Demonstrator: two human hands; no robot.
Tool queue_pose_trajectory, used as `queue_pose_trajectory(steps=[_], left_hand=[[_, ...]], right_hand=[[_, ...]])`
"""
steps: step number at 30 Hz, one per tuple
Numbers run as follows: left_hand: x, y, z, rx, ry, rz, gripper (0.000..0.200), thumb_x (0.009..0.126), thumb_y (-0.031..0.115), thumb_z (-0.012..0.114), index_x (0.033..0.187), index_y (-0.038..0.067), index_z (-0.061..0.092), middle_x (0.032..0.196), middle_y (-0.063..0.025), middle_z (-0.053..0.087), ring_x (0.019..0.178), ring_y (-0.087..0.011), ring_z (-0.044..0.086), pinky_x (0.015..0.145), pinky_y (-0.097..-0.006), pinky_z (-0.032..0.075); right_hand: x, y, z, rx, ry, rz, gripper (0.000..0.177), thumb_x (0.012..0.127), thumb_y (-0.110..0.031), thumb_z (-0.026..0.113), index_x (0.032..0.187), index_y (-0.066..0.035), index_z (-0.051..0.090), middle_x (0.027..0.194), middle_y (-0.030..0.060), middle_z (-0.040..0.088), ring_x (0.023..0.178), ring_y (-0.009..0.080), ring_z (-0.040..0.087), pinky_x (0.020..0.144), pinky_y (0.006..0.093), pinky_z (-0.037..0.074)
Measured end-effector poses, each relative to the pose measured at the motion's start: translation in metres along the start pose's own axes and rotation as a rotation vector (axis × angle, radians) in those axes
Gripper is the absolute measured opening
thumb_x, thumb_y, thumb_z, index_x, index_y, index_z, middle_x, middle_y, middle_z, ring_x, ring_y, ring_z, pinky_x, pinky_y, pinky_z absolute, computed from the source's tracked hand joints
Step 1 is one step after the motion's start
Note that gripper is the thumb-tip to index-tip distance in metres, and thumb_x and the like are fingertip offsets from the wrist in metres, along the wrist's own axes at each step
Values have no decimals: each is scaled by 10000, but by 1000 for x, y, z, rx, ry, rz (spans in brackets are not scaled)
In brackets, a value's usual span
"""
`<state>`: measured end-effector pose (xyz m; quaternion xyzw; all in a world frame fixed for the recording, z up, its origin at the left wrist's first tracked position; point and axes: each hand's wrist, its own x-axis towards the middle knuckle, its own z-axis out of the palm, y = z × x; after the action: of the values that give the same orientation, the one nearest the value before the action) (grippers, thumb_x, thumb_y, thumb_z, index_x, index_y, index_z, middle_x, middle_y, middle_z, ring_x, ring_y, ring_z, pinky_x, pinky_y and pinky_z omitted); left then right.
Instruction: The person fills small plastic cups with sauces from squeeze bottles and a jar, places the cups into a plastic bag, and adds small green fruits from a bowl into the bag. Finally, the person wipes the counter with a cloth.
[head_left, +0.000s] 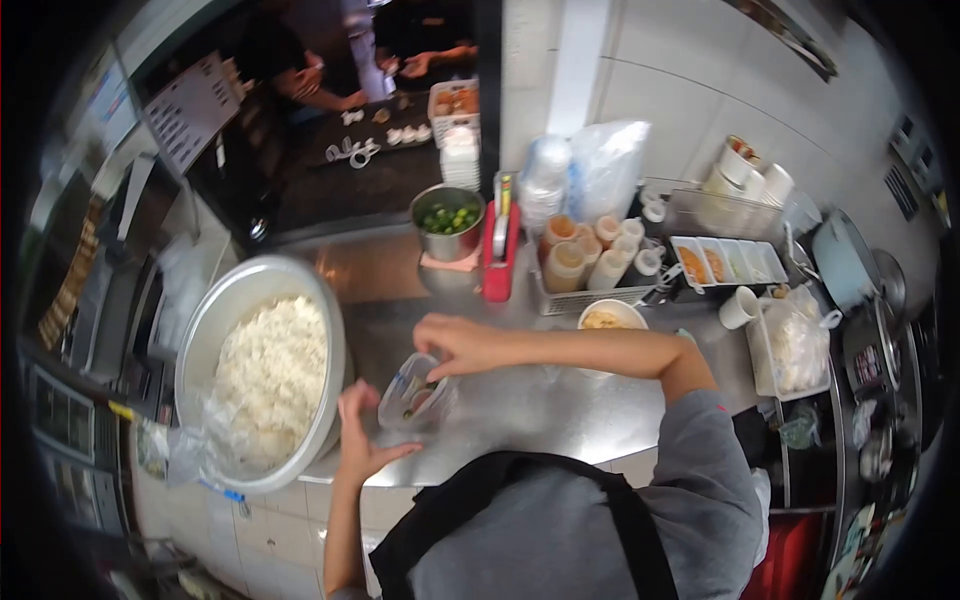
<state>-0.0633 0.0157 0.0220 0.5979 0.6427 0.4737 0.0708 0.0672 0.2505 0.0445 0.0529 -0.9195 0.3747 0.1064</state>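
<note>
A clear plastic container (398,405) with some green pieces in it stands on the steel counter (520,425) in front of me. My right hand (455,345) reaches over its far right side, fingers bent together at the rim; what they hold, if anything, is too small to tell. Just left of the container is my left hand (368,435), thumb and fingers spread apart, holding nothing. Further left stands a large metal bowl (338,370) of white rice (275,370). Beyond my right forearm sits a white bowl (612,315) with yellowish food.
Behind the container stand a metal pot (447,243) of green pieces and a red holder (499,255). Squeeze bottles (567,265) fill a basket at the back, beside a sectioned tray (728,262). A bag-filled white bin (793,350) is at right. Other people's arms (320,92) show through the opening.
</note>
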Motion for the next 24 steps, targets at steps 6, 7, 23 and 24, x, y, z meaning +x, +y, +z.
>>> queue_pose_trajectory(steps=[6, 7, 23, 24], left_hand=[[-29, -77, 88, -279, -47, -301, 1017, 535, 246, 871, 1336, -1, 294, 1259, -173, 439, 1109, -250, 501, 905, -377, 435], [-27, -76, 99, -337, -24, -413, 950, 559, 223, 859, 1312, 0, 325, 1242, -161, 450, 1077, -237, 517, 889, -367, 450], [-24, -81, 125, -326, -28, -332, 532, 668, 149, 776, 1120, -6, 542, 1073, -124, 591, 971, -200, 580, 822, -326, 473], [-16, -71, 121, -325, 2, -340, 526, 661, 149, 775, 1111, -6, 553, 1074, -122, 591, 969, -200, 581, 829, -329, 469]], right_hand=[[12, 13, 33, 373, -99, 444, 289, 664, -108, 708, 810, -31, 470, 725, 81, 556, 600, 147, 568, 545, 315, 481], [14, 9, 37, 333, -101, 411, 259, 659, -77, 686, 795, -33, 469, 690, 68, 552, 595, 135, 560, 517, 300, 469], [38, -28, 47, -353, -185, -79, 136, 711, -152, 630, 845, -163, 652, 811, 31, 580, 890, 240, 568, 787, 403, 408], [41, -28, 43, -316, -72, -21, 121, 722, -170, 632, 841, -162, 650, 793, 24, 583, 897, 246, 571, 785, 415, 418]])
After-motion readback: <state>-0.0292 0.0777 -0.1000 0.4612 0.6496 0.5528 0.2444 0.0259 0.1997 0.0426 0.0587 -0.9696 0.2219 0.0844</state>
